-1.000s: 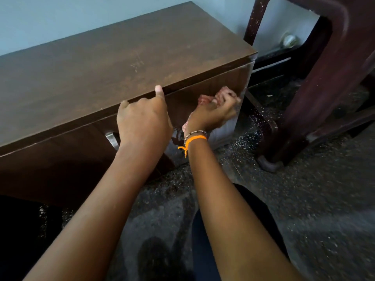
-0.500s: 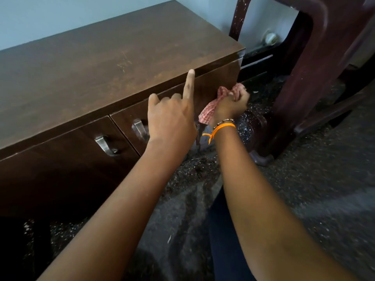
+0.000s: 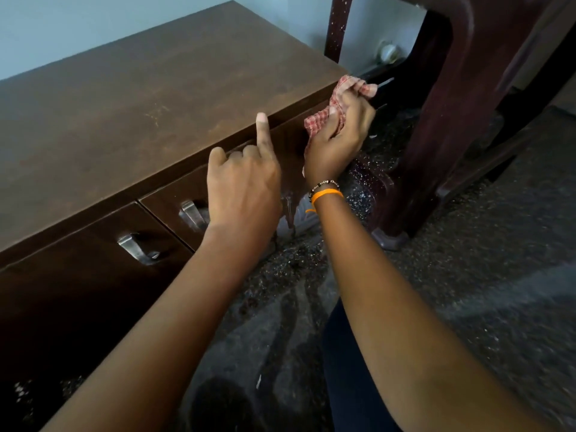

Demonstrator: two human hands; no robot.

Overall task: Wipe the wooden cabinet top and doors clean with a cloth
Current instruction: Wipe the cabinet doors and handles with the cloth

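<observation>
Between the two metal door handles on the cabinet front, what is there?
In the head view, only dark wood and the seam where the two doors meet lie between the left handle and the right handle.

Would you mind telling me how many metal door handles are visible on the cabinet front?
2: one handle on the left door, one handle on the right door beside the left hand. Others may lie out of view.
</observation>
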